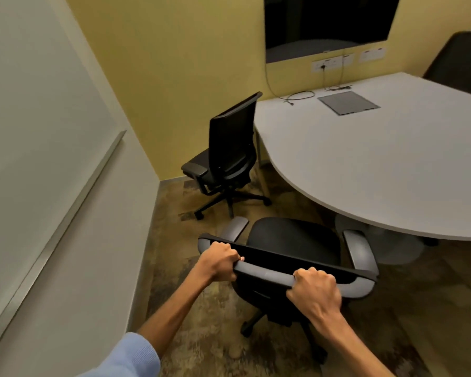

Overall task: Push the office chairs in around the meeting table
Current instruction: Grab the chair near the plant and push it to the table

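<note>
A black office chair [294,240] with grey armrests stands right below me, its seat facing the rounded white meeting table [365,164]. My left hand [220,261] and my right hand [314,289] both grip the top edge of its backrest. The chair's front sits just short of the table's near edge. A second black office chair [229,153] stands at the table's left side, turned sideways toward the yellow wall, its backrest close to the table edge. A third dark chair [457,61] shows at the far right behind the table.
A white wall with a metal rail [65,213] runs along the left. A dark screen [326,23] hangs on the yellow wall, with sockets and cables below it. A grey cable hatch [348,102] is set in the tabletop. The floor is patterned brown carpet.
</note>
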`<act>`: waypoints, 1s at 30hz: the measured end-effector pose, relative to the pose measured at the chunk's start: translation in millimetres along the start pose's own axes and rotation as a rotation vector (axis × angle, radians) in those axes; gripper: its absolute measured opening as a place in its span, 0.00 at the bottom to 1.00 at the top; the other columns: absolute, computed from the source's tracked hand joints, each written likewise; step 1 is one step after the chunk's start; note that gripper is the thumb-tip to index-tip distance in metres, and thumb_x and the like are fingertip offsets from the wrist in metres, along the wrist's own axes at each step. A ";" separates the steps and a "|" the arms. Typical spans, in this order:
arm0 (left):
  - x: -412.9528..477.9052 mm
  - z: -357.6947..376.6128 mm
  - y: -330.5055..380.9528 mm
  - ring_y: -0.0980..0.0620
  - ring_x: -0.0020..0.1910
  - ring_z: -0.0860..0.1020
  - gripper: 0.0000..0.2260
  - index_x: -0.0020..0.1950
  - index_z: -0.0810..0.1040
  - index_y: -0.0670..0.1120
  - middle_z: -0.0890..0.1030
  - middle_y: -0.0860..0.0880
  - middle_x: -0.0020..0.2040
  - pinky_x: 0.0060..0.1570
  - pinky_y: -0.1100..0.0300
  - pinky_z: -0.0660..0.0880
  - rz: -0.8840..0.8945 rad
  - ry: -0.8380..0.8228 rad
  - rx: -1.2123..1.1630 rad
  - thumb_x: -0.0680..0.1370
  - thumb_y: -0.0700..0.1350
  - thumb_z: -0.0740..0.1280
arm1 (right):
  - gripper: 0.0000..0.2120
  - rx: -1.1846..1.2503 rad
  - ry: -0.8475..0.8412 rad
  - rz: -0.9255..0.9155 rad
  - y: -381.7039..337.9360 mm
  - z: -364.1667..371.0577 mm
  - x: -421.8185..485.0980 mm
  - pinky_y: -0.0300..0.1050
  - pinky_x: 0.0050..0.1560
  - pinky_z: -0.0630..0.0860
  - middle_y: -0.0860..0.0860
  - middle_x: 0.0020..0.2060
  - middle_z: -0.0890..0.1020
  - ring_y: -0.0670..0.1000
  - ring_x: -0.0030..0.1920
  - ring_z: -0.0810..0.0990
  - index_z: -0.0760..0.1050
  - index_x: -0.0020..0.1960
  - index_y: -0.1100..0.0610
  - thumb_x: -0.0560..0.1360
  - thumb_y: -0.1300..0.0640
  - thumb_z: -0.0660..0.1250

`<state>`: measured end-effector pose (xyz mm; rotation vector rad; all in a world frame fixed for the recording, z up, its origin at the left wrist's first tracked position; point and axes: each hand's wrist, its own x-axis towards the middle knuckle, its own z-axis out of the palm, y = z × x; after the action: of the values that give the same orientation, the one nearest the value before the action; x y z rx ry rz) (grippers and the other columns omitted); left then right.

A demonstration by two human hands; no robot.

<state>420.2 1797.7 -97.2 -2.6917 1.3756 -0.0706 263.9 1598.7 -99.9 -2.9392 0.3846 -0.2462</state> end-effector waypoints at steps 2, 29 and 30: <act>12.7 6.9 -19.1 0.43 0.26 0.77 0.11 0.33 0.81 0.46 0.79 0.48 0.26 0.27 0.60 0.62 0.046 0.018 0.012 0.70 0.50 0.63 | 0.12 -0.010 0.012 0.054 -9.3 3.6 10.8 0.39 0.23 0.58 0.50 0.19 0.72 0.53 0.17 0.71 0.71 0.23 0.54 0.49 0.55 0.75; 213.7 31.4 -213.2 0.46 0.30 0.79 0.16 0.36 0.80 0.47 0.81 0.49 0.30 0.32 0.59 0.67 0.554 0.143 -0.021 0.77 0.50 0.58 | 0.05 -0.205 0.017 0.589 -114.3 49.8 193.9 0.40 0.26 0.61 0.51 0.23 0.76 0.55 0.24 0.77 0.77 0.29 0.55 0.58 0.54 0.68; 228.9 31.9 -214.9 0.46 0.29 0.79 0.16 0.35 0.80 0.47 0.80 0.49 0.29 0.31 0.59 0.65 0.581 0.158 -0.013 0.77 0.50 0.58 | 0.05 -0.208 0.020 0.605 -110.3 50.7 203.8 0.40 0.26 0.62 0.52 0.24 0.77 0.55 0.25 0.78 0.77 0.29 0.55 0.58 0.54 0.68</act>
<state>730.3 1739.7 -104.5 -2.2230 2.1463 -0.2219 494.0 1656.6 -100.0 -2.8369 1.3322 -0.1561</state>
